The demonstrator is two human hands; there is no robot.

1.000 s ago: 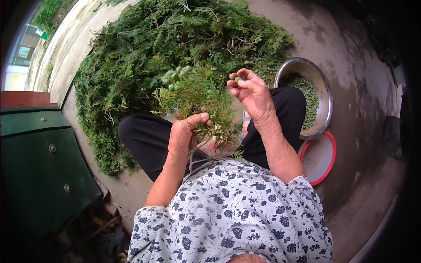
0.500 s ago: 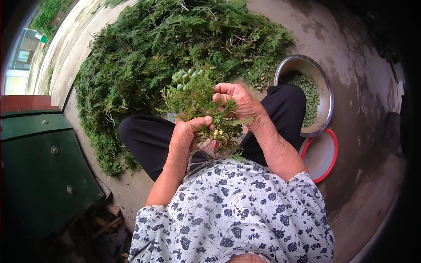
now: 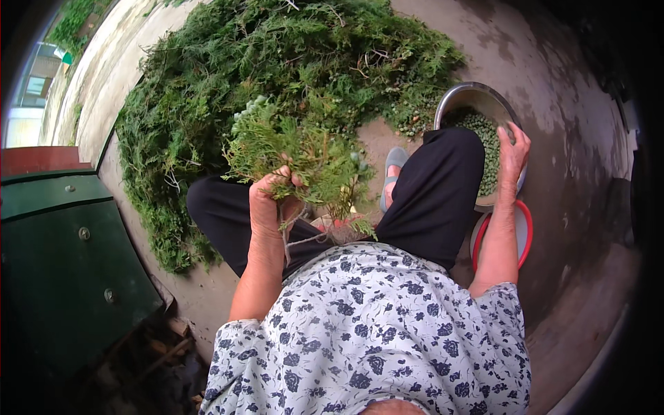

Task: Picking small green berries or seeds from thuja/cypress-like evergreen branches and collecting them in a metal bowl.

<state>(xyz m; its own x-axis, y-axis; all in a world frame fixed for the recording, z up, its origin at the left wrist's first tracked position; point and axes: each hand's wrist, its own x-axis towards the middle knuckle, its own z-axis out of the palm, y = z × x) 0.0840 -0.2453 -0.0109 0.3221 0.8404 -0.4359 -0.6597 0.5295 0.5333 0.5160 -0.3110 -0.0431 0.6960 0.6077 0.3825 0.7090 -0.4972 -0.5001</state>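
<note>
A leafy evergreen branch (image 3: 304,162), with pale green cones among its scale-like sprays, is gripped by my left hand (image 3: 271,197) above my lap. The woody stem comes out below that fist toward my shirt. My right hand (image 3: 513,155) is over the right side of a metal basin (image 3: 484,88), its thumb and fingers apart and nothing visible between them. Inside the basin lies a heap of small round green cones (image 3: 490,149). My right knee hides part of the basin's near left side.
A large pile of cut evergreen branches (image 3: 277,62) spreads over the concrete ahead and to the left. Beside my right forearm stands a red-rimmed bowl (image 3: 527,232). A dark green metal panel (image 3: 69,256) is at the left.
My right hand has left the branch and moved right, over the basin. My left hand has shifted slightly left and still holds the branch. My right foot now shows.
</note>
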